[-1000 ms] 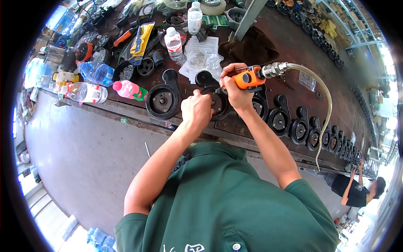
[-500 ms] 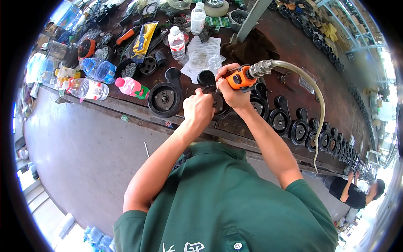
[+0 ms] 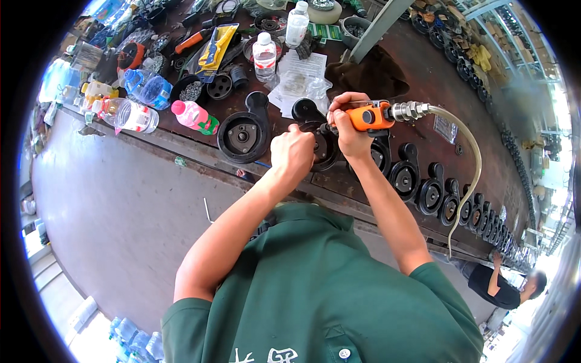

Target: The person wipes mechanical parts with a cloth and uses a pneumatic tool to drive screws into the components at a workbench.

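Observation:
My right hand [image 3: 353,136] is wrapped round an orange air-powered driver [image 3: 370,117], which lies nearly level with its tip toward the left. From its metal coupling [image 3: 411,111] a pale air hose [image 3: 475,142] curves down to the right. My left hand [image 3: 293,151] is closed at the left rim of a black round wheel-like housing [image 3: 327,150] with a short arm [image 3: 307,111]. The driver's tip is over this housing; where exactly it touches, I cannot tell. A similar black housing [image 3: 243,137] lies just left of my left hand.
More black housings [image 3: 404,176] run in a row along the bench edge to the right. A pink bottle [image 3: 195,117], a clear bottle [image 3: 264,57] and papers [image 3: 296,85] lie beyond. A metal post [image 3: 384,27] rises behind. Another person [image 3: 499,284] stands far right.
The driver and my right hand have shifted right, and the driver now lies more level. My left hand stays at the housing. The whole view has shifted slightly.

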A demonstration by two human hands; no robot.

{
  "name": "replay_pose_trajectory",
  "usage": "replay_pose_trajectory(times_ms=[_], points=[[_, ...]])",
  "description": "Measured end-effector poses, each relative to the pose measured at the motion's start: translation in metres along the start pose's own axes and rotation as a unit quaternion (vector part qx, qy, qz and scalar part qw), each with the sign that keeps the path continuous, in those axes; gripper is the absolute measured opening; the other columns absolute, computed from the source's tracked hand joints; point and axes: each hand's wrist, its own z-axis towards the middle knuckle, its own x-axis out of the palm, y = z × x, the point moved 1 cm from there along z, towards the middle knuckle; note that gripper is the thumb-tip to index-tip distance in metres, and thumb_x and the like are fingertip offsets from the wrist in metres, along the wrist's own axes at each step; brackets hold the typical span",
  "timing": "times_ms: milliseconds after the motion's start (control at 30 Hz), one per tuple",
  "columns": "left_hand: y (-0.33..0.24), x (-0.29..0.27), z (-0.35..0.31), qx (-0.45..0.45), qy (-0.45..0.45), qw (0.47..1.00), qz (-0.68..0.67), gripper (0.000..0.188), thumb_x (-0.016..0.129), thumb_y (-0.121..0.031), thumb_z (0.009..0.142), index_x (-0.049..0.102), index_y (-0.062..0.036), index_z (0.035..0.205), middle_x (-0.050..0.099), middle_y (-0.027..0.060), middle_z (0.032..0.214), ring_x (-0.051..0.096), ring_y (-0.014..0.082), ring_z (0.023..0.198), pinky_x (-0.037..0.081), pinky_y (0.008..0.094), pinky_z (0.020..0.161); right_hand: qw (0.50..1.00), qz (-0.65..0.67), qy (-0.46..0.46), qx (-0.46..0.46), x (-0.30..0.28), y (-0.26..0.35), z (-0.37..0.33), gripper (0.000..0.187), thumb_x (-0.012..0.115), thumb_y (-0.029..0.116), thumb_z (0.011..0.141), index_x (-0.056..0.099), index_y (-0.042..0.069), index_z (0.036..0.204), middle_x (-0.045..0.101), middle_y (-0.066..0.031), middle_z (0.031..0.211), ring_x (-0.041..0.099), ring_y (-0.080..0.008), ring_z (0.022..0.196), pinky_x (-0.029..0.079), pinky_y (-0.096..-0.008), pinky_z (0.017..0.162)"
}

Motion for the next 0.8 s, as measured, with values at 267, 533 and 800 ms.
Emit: replay_pose_trajectory(times_ms=[267, 533, 800], points=[[0.002, 0.001, 0.003, 0.022, 0.0, 1.0, 0.014, 0.03, 0.085, -0.027, 0.07, 0.073, -0.0068, 0.088, 0.065, 0.0213, 0.101, 0.07, 0.0362, 0.084, 0.057, 0.0431, 0.072, 0.999, -0.002, -0.036, 0.009, -0.008, 0.0, -0.005, 0.021, 0.058, -0.008, 0.086, 0.054, 0.001, 0.105, 0.064, -0.0071, 0.089, 0.061, -0.0094, 0.07, 0.053, -0.0245, 0.066], [0.003, 0.003, 0.006, 0.024, -0.001, 0.999, 0.022, 0.027, 0.086, -0.025, 0.069, 0.073, -0.0071, 0.085, 0.066, 0.0223, 0.101, 0.071, 0.0367, 0.082, 0.057, 0.0432, 0.071, 0.999, 0.001, -0.03, 0.012, -0.012, -0.001, -0.006, 0.022, 0.055, -0.008, 0.088, 0.054, 0.003, 0.108, 0.062, -0.009, 0.091, 0.059, -0.0139, 0.071, 0.052, -0.0289, 0.068], [0.002, 0.002, 0.006, 0.026, -0.002, 0.999, 0.022, 0.028, 0.087, -0.025, 0.068, 0.074, -0.0069, 0.085, 0.067, 0.0216, 0.098, 0.071, 0.0361, 0.083, 0.057, 0.0428, 0.072, 0.999, -0.017, -0.026, 0.008, -0.013, -0.002, -0.005, 0.022, 0.055, -0.007, 0.089, 0.054, 0.004, 0.108, 0.062, -0.0088, 0.09, 0.059, -0.0137, 0.07, 0.051, -0.0283, 0.066]])
